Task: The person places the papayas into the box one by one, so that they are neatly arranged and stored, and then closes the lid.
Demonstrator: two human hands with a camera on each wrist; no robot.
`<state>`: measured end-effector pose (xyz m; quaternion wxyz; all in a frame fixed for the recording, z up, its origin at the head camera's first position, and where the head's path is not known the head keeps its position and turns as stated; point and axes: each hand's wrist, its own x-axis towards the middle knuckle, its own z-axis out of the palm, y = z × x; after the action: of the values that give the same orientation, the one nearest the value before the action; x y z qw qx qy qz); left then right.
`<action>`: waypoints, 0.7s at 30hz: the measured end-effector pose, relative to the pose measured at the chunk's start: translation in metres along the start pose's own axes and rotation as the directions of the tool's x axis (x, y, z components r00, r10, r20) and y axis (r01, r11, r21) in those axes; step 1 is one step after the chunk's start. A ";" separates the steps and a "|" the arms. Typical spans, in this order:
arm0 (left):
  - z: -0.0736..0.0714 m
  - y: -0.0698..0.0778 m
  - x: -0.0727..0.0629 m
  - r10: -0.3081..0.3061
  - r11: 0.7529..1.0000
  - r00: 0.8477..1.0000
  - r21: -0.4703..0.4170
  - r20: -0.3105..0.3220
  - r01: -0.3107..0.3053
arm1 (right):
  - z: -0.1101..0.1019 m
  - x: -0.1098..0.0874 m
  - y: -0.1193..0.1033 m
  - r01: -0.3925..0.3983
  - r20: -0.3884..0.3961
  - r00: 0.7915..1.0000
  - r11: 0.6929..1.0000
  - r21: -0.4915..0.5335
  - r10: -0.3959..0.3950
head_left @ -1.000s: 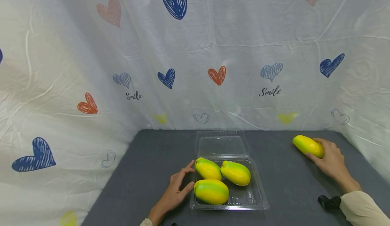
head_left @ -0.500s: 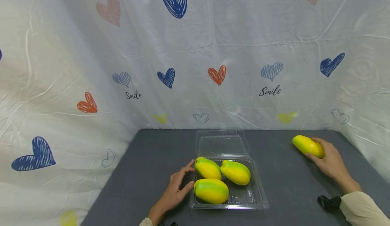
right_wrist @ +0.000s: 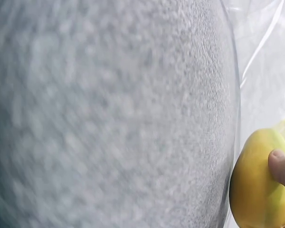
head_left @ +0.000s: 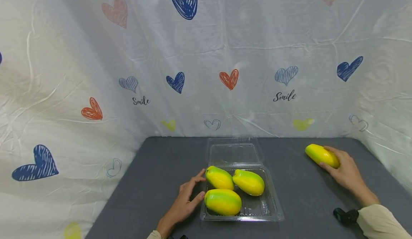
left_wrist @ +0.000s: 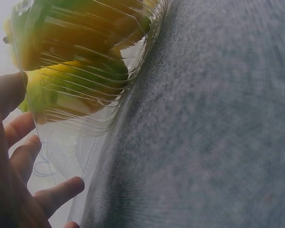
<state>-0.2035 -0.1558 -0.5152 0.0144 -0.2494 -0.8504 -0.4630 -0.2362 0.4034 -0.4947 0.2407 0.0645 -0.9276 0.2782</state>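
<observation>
My right hand (head_left: 346, 171) grips a yellow-green papaya (head_left: 318, 156) at the right of the head view, thumb on the near side and fingers over its far end. The right wrist view shows the thumb pressed on the papaya (right_wrist: 254, 190). Three more papayas lie in a clear plastic clamshell box (head_left: 257, 212): one at back left (head_left: 219, 178), one at right (head_left: 249, 183), one in front (head_left: 223, 202). My left hand (head_left: 184, 201) has its fingers spread at the box's left wall. The left wrist view shows its thumb and fingertips right at that wall.
The box's transparent lid (head_left: 235, 154) lies folded back toward the curtain. A dark grey cloth (head_left: 167, 160) covers the table. Behind and to the sides hangs a white curtain (head_left: 193, 45) printed with hearts.
My right hand has shifted slightly left with the papaya in its grip. My left hand, the box and its three papayas stay in place.
</observation>
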 end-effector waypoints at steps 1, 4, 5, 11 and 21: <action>0.000 0.000 0.000 -0.001 1.000 1.000 0.001 0.000 0.001 | 0.000 0.000 -0.001 -0.004 0.002 1.000 1.000 0.001 0.004; -0.001 0.002 -0.001 -0.008 1.000 1.000 -0.005 0.000 0.008 | 0.001 -0.001 -0.005 -0.016 0.011 1.000 1.000 0.000 0.016; -0.001 0.002 -0.001 -0.006 1.000 1.000 -0.005 0.000 0.006 | 0.001 -0.001 -0.007 -0.020 0.015 1.000 1.000 0.000 0.020; -0.001 0.003 -0.001 0.002 1.000 1.000 -0.006 0.000 -0.002 | 0.004 -0.003 -0.012 -0.045 0.031 0.999 0.999 -0.006 0.045; -0.001 0.004 -0.002 0.002 1.000 1.000 -0.005 -0.007 -0.002 | 0.007 -0.007 -0.029 -0.027 0.018 0.999 0.999 0.029 0.027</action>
<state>-0.2006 -0.1554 -0.5123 0.0171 -0.2487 -0.8490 -0.4660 -0.2254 0.3755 -0.4887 0.2277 0.0578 -0.9264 0.2943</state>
